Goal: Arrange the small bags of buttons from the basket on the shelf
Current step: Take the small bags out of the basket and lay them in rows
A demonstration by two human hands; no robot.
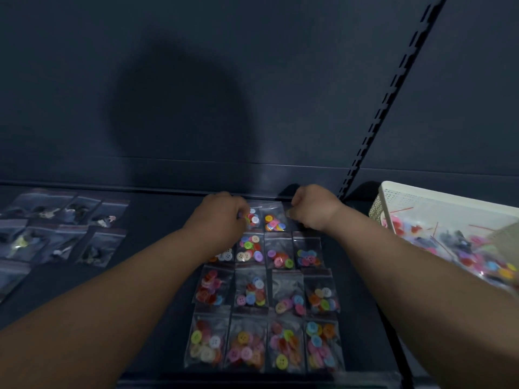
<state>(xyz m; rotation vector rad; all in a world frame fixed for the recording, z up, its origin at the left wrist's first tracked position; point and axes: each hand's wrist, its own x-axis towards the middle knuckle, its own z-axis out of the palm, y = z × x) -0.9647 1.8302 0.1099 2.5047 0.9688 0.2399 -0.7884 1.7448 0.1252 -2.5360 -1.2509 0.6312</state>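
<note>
Left hand (222,217) and right hand (313,209) pinch back-row bags (273,221) at shelf (157,220) rear edge

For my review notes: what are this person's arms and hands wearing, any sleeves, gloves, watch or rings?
Both forearms are bare to the frame edge, no sleeves in view. The left hand and right hand are ungloved; no watch, bracelet or ring shows, though the fingers are mostly hidden.

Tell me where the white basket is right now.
Head view: the white basket sits far right on the shelf, just right of the right hand.
</note>
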